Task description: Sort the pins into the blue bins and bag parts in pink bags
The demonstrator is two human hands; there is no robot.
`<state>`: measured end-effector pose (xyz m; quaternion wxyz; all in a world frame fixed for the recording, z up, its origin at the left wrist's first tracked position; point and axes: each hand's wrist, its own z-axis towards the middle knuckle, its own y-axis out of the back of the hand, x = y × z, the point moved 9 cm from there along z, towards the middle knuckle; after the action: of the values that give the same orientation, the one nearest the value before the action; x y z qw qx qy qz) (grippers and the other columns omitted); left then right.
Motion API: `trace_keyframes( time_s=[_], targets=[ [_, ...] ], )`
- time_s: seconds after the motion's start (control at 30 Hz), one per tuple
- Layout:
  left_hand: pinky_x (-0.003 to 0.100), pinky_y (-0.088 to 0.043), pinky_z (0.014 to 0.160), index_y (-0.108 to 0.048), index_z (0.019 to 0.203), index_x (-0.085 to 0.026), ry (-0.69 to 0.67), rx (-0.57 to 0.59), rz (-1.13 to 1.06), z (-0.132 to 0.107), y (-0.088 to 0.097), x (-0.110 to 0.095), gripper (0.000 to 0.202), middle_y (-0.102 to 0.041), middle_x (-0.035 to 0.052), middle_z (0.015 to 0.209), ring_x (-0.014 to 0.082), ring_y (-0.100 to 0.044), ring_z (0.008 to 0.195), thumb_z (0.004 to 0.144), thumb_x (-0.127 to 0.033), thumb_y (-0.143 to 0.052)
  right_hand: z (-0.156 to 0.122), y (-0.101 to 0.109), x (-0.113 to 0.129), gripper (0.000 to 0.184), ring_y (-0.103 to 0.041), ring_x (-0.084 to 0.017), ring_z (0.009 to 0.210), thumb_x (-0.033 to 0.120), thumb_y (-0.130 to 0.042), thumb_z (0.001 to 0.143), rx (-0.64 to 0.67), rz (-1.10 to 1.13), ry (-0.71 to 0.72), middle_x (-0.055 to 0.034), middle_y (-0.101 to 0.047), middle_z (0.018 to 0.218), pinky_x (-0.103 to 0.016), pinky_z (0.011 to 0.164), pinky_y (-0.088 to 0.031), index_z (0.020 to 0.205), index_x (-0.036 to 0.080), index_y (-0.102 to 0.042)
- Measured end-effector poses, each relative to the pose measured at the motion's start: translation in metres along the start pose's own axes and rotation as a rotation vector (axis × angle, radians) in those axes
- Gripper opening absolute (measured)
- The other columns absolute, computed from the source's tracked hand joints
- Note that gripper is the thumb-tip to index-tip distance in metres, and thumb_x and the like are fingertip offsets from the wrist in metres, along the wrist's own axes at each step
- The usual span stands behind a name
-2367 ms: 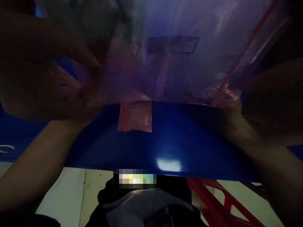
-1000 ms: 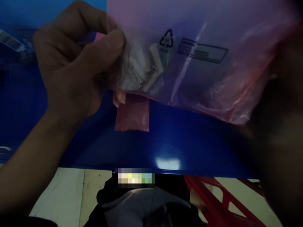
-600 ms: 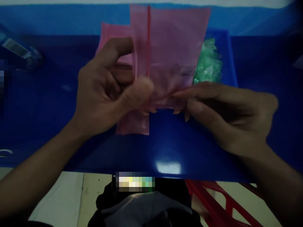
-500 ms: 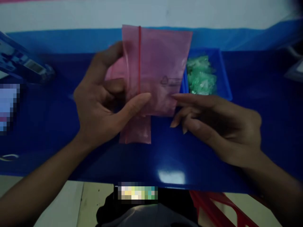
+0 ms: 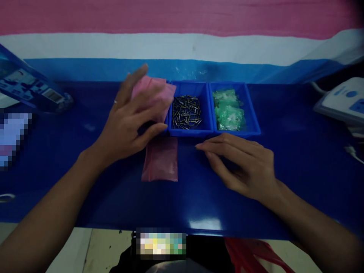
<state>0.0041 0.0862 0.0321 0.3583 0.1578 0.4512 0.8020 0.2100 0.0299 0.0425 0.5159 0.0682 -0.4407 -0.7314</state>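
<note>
My left hand (image 5: 133, 110) is over a stack of pink zip bags (image 5: 155, 85) at the left of the blue bins, its fingers spread and partly covering them. No bag is gripped in it. A single pink zip bag (image 5: 162, 161) lies flat on the table just below that hand. My right hand (image 5: 241, 163) hovers in front of the bins with fingertips drawn together and nothing visible between them. Beyond it, one blue bin (image 5: 190, 132) holds many small dark metal pins (image 5: 186, 112). The adjoining blue bin (image 5: 251, 113) holds green plastic packets (image 5: 230, 113).
A blue printed package (image 5: 31, 85) leans at the far left, above a pixelated screen (image 5: 14, 136). On the right sit a white device (image 5: 345, 98) and a white cable end (image 5: 352, 151). The blue table's front edge (image 5: 207, 232) runs across below my hands.
The pink zip bag held up in my left hand has been let go over the pink stack, and that hand has opened. My right hand has drawn its fingers together. The view now shows the pins.
</note>
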Motion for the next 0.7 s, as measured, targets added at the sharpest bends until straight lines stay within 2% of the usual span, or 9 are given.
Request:
trace_keyframes(
  time_s=[0.07, 0.17, 0.27, 0.37, 0.43, 0.53, 0.6, 0.67, 0.7],
  targets=[
    [0.065, -0.025, 0.142, -0.047, 0.162, -0.043, -0.011, 0.053, -0.025, -0.001, -0.007, -0.004, 0.051, -0.058, -0.0032, 0.163, 0.0281, -0.036, 0.167, 0.113, -0.049, -0.056, -0.001, -0.004, 0.001, 0.02, -0.075, -0.011, 0.094, 0.005, -0.069, 0.098, 0.017, 0.016, 0.018, -0.0046, -0.079, 0.102, -0.024, 0.085, -0.061, 0.116, 0.012, -0.074],
    [0.058, -0.038, 0.138, -0.057, 0.156, -0.034, 0.148, -0.015, -0.006, -0.003, -0.007, 0.007, 0.044, -0.06, 0.0009, 0.162, 0.0275, -0.042, 0.164, 0.113, -0.047, -0.055, -0.003, -0.01, 0.004, 0.023, -0.074, -0.013, 0.091, 0.005, -0.067, 0.098, 0.044, 0.048, 0.062, -0.0058, -0.079, 0.103, -0.027, 0.081, -0.062, 0.119, 0.011, -0.073],
    [0.059, -0.047, 0.131, -0.064, 0.149, -0.033, 0.289, -0.023, 0.018, -0.005, -0.01, 0.018, 0.041, -0.063, 0.0043, 0.159, 0.031, -0.051, 0.157, 0.113, -0.048, -0.053, -0.005, -0.016, 0.004, 0.022, -0.074, -0.014, 0.088, 0.008, -0.064, 0.1, 0.071, 0.049, 0.09, -0.0063, -0.079, 0.103, -0.028, 0.077, -0.063, 0.119, 0.013, -0.072],
    [0.062, -0.046, 0.131, -0.068, 0.145, -0.035, 0.314, -0.014, 0.008, -0.003, -0.011, 0.023, 0.041, -0.062, 0.0038, 0.16, 0.0335, -0.049, 0.158, 0.11, -0.053, -0.058, -0.005, -0.02, 0.002, 0.021, -0.074, -0.015, 0.086, 0.01, -0.061, 0.101, 0.098, 0.045, 0.084, -0.0053, -0.079, 0.101, -0.03, 0.078, -0.063, 0.118, 0.015, -0.072],
    [0.057, -0.046, 0.132, -0.07, 0.143, -0.034, 0.303, -0.034, -0.044, 0.0, -0.009, 0.027, 0.04, -0.063, 0.0042, 0.159, 0.0307, -0.052, 0.156, 0.109, -0.052, -0.06, -0.006, -0.024, 0.005, 0.023, -0.074, -0.015, 0.089, 0.01, -0.06, 0.101, 0.121, 0.062, 0.092, -0.0062, -0.079, 0.105, -0.03, 0.08, -0.064, 0.12, 0.014, -0.073],
    [0.052, -0.05, 0.129, -0.071, 0.14, -0.033, 0.297, -0.05, -0.091, 0.002, -0.006, 0.036, 0.037, -0.071, 0.0019, 0.148, 0.025, -0.063, 0.144, 0.109, -0.051, -0.06, -0.008, -0.041, 0.02, 0.034, -0.074, -0.024, 0.119, 0.018, -0.061, 0.103, 0.223, 0.047, 0.151, -0.0134, -0.074, 0.139, -0.039, 0.097, -0.065, 0.135, 0.018, -0.072],
    [0.056, -0.046, 0.132, -0.072, 0.138, -0.035, 0.301, -0.049, -0.101, 0.003, -0.006, 0.042, 0.04, -0.069, 0.0, 0.15, 0.0269, -0.059, 0.148, 0.106, -0.057, -0.064, -0.012, -0.06, 0.033, 0.046, -0.059, -0.034, 0.149, 0.03, -0.063, 0.106, 0.336, 0.003, 0.2, -0.0174, -0.055, 0.165, -0.051, 0.113, -0.06, 0.151, 0.024, -0.065],
    [0.061, -0.039, 0.136, -0.07, 0.14, -0.035, 0.315, -0.015, -0.147, 0.004, -0.01, 0.049, 0.048, -0.06, -0.0003, 0.162, 0.0302, -0.048, 0.158, 0.102, -0.065, -0.065, -0.017, -0.074, 0.042, 0.051, -0.048, -0.036, 0.159, 0.041, -0.062, 0.108, 0.409, -0.036, 0.244, -0.0189, -0.046, 0.171, -0.056, 0.123, -0.053, 0.156, 0.026, -0.06],
    [0.062, -0.037, 0.137, -0.068, 0.141, -0.034, 0.323, 0.009, -0.176, 0.005, -0.012, 0.051, 0.052, -0.056, 0.0005, 0.165, 0.0307, -0.045, 0.16, 0.101, -0.068, -0.064, -0.018, -0.077, 0.045, 0.048, -0.052, -0.035, 0.157, 0.041, -0.062, 0.108, 0.415, -0.048, 0.264, -0.0187, -0.051, 0.168, -0.055, 0.123, -0.052, 0.153, 0.024, -0.063]
  ],
)
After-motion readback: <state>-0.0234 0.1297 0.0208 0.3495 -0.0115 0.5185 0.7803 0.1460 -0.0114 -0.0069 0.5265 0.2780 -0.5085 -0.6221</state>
